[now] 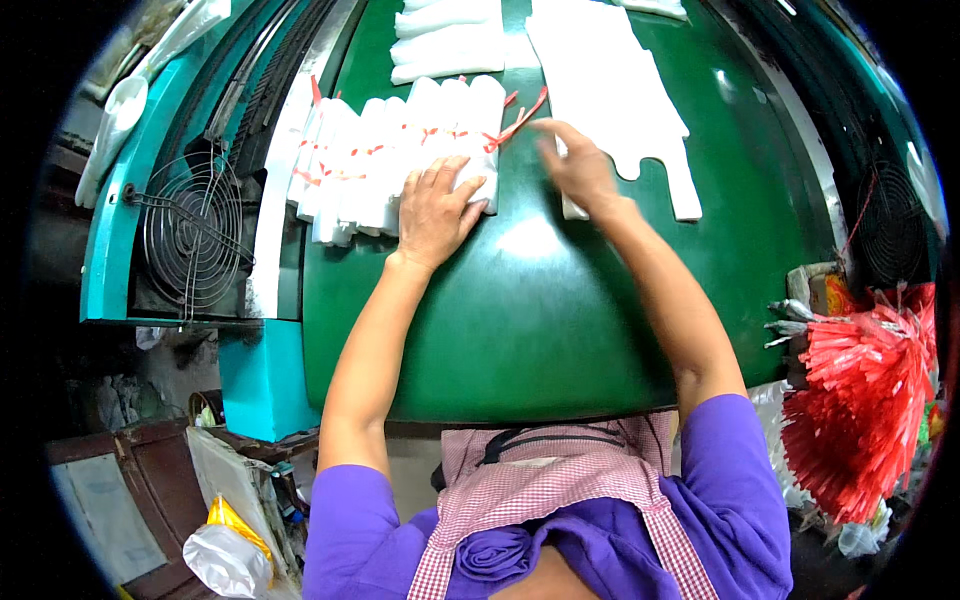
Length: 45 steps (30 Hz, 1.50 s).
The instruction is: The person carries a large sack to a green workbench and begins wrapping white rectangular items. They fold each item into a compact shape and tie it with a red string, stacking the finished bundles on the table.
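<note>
My left hand (434,213) lies on the near right end of a row of white plastic rolls (372,165), fingers stretched out and apart. Red ties (425,132) wrap the rolls, and a loose red strip (520,120) sticks out from the rightmost one. Close to that strip is my right hand (582,172), over the left edge of a flat stack of white plastic bags (610,85) with cut-out handles. Motion smears its fingers, so I cannot tell whether anything is in them.
Everything lies on a green conveyor belt (500,350). More white folded plastic (447,45) lies farther up. A round wire fan guard (195,235) stands at left, a dark one (890,215) at right. A bunch of red strips (860,400) hangs at the lower right.
</note>
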Each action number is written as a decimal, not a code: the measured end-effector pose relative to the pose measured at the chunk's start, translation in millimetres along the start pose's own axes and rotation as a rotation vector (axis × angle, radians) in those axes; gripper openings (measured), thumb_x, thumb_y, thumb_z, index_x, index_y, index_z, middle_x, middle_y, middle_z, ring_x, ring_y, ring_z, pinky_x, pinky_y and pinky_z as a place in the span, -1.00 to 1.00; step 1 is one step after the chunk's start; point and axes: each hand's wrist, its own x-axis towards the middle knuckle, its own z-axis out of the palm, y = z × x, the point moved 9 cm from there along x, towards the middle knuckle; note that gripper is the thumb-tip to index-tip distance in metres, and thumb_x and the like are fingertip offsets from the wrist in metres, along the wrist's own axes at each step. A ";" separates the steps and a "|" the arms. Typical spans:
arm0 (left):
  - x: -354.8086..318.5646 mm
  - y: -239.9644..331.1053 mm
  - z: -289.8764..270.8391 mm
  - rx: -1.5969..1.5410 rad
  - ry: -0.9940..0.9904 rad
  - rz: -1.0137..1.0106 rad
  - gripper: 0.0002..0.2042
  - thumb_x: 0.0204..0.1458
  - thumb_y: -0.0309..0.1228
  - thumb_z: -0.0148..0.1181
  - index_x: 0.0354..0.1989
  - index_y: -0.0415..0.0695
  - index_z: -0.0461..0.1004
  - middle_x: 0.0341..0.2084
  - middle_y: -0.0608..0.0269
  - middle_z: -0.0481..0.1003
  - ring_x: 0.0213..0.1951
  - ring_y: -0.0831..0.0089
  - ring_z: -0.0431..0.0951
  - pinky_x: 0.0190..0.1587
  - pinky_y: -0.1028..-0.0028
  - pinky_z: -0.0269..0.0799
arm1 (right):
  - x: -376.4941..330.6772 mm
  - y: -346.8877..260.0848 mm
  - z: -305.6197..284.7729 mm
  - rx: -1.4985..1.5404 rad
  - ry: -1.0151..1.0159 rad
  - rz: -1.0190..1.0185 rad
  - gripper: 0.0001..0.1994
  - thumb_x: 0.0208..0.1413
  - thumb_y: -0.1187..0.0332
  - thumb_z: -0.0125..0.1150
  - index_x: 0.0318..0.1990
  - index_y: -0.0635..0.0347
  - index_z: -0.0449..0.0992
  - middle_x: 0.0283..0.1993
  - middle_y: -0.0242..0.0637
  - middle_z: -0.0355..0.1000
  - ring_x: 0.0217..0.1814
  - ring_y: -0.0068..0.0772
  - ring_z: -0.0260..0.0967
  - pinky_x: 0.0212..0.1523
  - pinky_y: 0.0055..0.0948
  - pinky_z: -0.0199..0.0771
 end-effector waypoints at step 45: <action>-40.1 174.7 11.5 -0.321 -0.614 0.027 -0.80 0.01 -0.43 0.13 -0.19 -0.21 0.49 -0.47 0.02 0.52 -0.44 0.11 0.53 -0.38 0.26 0.44 | -207.5 -2.5 -72.8 0.288 -0.258 0.187 -0.75 0.16 0.33 0.05 -0.07 0.22 0.47 -0.45 -0.05 0.42 -0.34 0.00 0.43 -0.31 -0.21 0.42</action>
